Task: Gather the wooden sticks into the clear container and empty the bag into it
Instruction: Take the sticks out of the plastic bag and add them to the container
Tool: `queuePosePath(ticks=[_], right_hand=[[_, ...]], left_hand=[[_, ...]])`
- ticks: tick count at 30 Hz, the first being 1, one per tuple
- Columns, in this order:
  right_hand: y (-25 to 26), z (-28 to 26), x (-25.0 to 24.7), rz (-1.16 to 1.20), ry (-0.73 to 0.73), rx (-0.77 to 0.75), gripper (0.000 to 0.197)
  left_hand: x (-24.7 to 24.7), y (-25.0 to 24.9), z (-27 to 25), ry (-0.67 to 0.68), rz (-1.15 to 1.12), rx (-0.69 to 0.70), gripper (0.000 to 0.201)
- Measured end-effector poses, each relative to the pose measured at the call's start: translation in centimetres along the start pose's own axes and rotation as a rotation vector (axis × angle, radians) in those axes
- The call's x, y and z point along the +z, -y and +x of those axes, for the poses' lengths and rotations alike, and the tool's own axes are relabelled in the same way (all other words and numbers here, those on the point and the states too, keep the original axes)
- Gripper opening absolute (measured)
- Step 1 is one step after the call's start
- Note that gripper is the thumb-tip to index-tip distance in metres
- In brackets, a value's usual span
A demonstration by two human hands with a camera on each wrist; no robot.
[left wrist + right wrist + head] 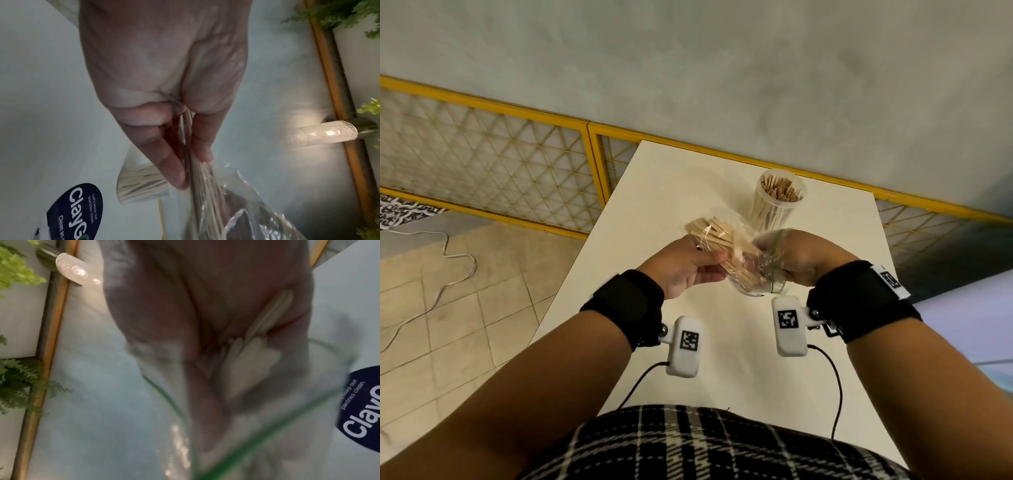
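Note:
Above the white table [688, 178] both hands hold a clear plastic bag [748, 263] packed with wooden sticks [709, 234]. My left hand [717, 263] grips the bag's stick-filled part from the left. In the left wrist view, my left hand [192, 170] pinches the sticks [197, 191] through the plastic between thumb and fingers. My right hand [767, 246] grips the bag's crumpled, green-lined end. The right wrist view is blurred, with plastic covering the right hand [205, 321]. Just behind the hands a clear round container [779, 202] stands upright, holding several sticks.
The narrow table's left edge drops to a tiled floor with a white cable [448, 270]. A yellow-framed mesh fence [493, 164] runs behind the table. A dark blue round sticker [74, 211] lies on the table. A wall lamp [327, 134] and plants show in the wrist views.

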State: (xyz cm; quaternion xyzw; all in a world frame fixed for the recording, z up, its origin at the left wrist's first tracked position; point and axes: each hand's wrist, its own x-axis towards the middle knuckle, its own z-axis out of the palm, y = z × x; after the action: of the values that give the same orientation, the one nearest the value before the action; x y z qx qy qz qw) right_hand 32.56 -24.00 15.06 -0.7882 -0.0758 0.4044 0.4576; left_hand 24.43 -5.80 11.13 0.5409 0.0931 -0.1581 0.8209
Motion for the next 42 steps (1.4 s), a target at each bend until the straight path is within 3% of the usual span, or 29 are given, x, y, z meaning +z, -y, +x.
queuePosePath(ticks=[3,7,11,14,19,21,25,30,34,36,39,42], right_hand=[[0.3,0.3,-0.2,0.059,0.031,0.016,0.021],[0.3,1.4,0.2,-0.111,0.029,0.022,0.028],[-0.4,2.6,-1.6,-0.101,-0.029,0.081,0.034],[-1.2,4.2,-2.8,-0.300,-0.057,0.118,0.039],[1.1,4.0,-2.2,-0.440,-0.043,0.161,0.013],[1.1,4.4,-2.7,-0.382,-0.017,0.184,0.008],[1.0,4.7,-4.7,-0.272,0.082,0.160,0.005],[0.0,4.3,-8.5,-0.245,0.125,0.170,0.021],[-2.1,3.5,-11.8,-0.029,0.071,0.074,0.018],[-2.7,4.0,-12.8,0.132,-0.023,-0.013,0.016],[-2.0,6.1,-13.5,0.297,-0.224,-0.217,0.007],[-0.2,9.4,-13.6,0.470,-0.397,-0.466,0.012]], left_hand=[[-0.4,0.0,0.8,-0.031,0.007,-0.010,0.014],[0.0,0.3,1.9,-0.044,0.090,-0.027,0.009],[-0.5,0.1,3.0,-0.062,0.006,-0.038,0.005],[-0.2,0.4,3.8,-0.052,-0.081,-0.078,0.011],[0.7,1.6,6.0,-0.145,-0.165,-0.084,0.008],[0.1,1.4,6.9,-0.232,-0.233,-0.080,0.003],[-2.2,0.6,8.5,-0.297,-0.368,-0.075,0.014],[-4.0,-0.1,10.2,-0.321,-0.520,-0.062,0.009],[-5.7,-0.5,11.3,-0.406,-0.652,-0.030,0.009],[-6.3,-0.5,11.8,-0.417,-0.670,-0.011,0.007],[-6.6,0.0,12.1,-0.420,-0.644,-0.015,0.007],[-6.6,0.7,11.7,-0.418,-0.605,-0.043,0.014]])
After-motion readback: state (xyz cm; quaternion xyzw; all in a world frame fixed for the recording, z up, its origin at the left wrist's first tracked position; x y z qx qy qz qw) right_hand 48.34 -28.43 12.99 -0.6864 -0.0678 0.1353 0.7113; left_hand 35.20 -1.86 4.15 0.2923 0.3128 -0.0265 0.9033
